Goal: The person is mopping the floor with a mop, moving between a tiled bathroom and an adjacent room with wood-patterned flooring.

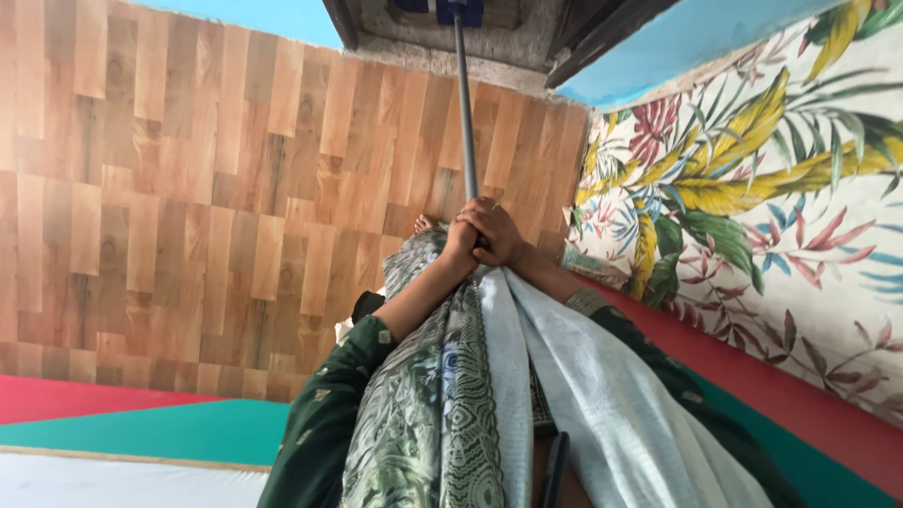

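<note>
Grey metal, the mop pole (465,113) runs from our two hands up to a blue mop head (450,9) that sits on the bare threshold strip (442,58) just beyond the wood-patterned floor (188,188). Our right hand (497,230) is wrapped over the pole's near end with fingers fully curled, and our left hand (459,246) is closed tight against it, just beside the pole; both grip it together. Below the pole's end hangs a pale scarf (583,395) and patterned green cloth (423,404). Right of the pole stands a floral sheet (752,188). With both hands bunched at one end, we judge the far head could skid or twist. The loose scarf, so close to the pole, might catch under our grip.
</note>
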